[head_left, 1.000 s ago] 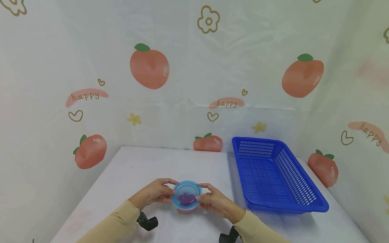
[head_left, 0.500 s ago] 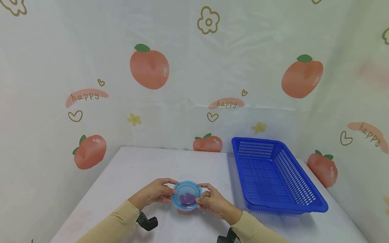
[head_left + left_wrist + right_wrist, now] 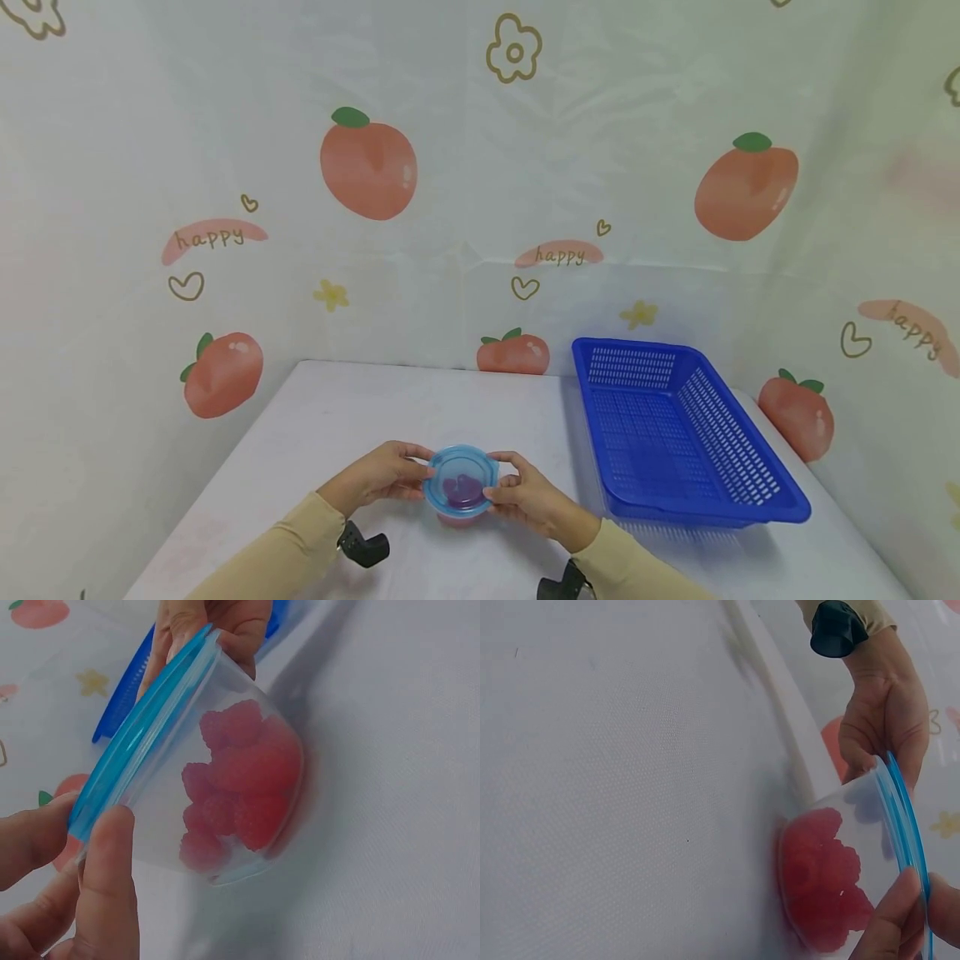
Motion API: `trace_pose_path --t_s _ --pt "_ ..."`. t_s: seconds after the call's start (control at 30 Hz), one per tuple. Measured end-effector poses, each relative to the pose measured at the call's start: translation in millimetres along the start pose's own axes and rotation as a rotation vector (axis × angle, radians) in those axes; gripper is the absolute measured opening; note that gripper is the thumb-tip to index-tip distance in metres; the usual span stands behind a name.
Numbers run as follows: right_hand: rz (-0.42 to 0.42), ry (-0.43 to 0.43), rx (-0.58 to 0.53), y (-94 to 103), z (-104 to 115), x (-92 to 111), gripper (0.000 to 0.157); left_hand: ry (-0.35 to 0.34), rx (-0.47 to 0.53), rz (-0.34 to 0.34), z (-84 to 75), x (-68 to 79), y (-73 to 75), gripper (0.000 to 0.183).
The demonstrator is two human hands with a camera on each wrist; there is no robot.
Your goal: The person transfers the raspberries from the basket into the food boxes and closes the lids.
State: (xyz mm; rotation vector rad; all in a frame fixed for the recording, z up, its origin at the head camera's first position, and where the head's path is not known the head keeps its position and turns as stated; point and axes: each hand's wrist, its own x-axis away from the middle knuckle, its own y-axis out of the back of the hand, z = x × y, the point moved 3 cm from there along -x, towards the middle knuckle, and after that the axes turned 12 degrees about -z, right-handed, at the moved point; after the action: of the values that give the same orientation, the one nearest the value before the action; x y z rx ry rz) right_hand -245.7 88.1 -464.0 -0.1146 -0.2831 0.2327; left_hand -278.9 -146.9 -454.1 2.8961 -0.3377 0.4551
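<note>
A clear plastic food container with a round blue lid is near the front middle of the table. Red berries that look like raspberries lie in its lower part. My left hand pinches the lid and rim on the left side, thumb above and fingers below. Opposite it, my right hand grips the right side in the same way. The lid lies over the rim; whether it is sealed all round I cannot tell. A purple mark shows on the lid's near half.
A blue plastic basket with slotted walls stands at the right of the white table. Behind hangs a pale curtain printed with peaches. Black wrist cameras sit on both forearms.
Both hands keep their hold on the container, which stays in place. The right wrist has shifted very slightly to the left, and the purple patch on the lid looks a little different.
</note>
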Motion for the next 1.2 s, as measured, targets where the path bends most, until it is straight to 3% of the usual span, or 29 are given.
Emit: trace_pose_path --t_s 0.53,0.77,1.2 --pt "0.003 -0.001 0.018 -0.6 1.9 -0.7 0.067 -0.043 -0.019 -0.075 2.9 -4.8 -3.5 0.039" --pt "-0.01 -0.016 0.027 -0.1 1.2 -2.0 0.066 -0.006 0.013 -0.03 4.9 -5.0 -1.8 0.038" --pt "-0.092 0.049 0.01 1.1 1.0 -20.3 0.033 0.027 -0.004 -0.03 2.8 -3.6 -0.3 0.037"
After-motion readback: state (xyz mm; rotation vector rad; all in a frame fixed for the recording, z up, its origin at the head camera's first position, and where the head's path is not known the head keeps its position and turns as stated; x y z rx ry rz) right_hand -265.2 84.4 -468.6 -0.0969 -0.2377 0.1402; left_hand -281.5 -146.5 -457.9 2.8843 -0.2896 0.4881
